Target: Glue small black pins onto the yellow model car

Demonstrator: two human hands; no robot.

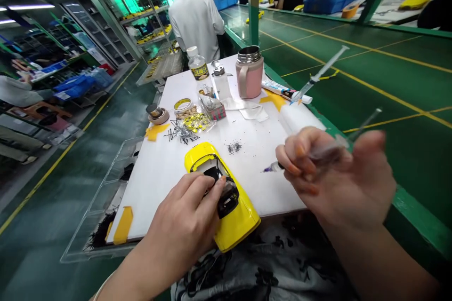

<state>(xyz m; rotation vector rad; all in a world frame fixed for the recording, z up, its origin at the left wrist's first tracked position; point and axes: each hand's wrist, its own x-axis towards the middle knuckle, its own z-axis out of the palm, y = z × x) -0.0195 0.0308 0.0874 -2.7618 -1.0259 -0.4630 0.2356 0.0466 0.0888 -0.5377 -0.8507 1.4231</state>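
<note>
The yellow model car body (243, 221) was laid on a white plastic board (158, 188), close to the board's near edge, with its long axis running from the far left down to the near right. A black moulded insert (228, 197) was seated in its open middle. The body was covered at its middle by the left hand (180, 225), the nearer of the two hands, and its fingers (212, 188) were spread and pressed across the black insert and the yellow edge, so that the body was pinned against the board. A syringe (326, 152) was gripped in the right hand (339, 183), with the fingers curled together round the barrel and the thumb held opposite them. Its bluish tip (271, 168) was pointed left, toward the car body, and was held in the air up and to the right of it, apart from the yellow shell, with bare board seen between them. Farther off, a second syringe (319, 73) was propped over a tube of adhesive (286, 91) beside a pink insulated flask (249, 77). Loose metal pins (181, 131) and a sprinkle of black specks (235, 147) were lying on the board beyond the car, and a clear plastic tray (106, 202) was set along the board's left edge
</note>
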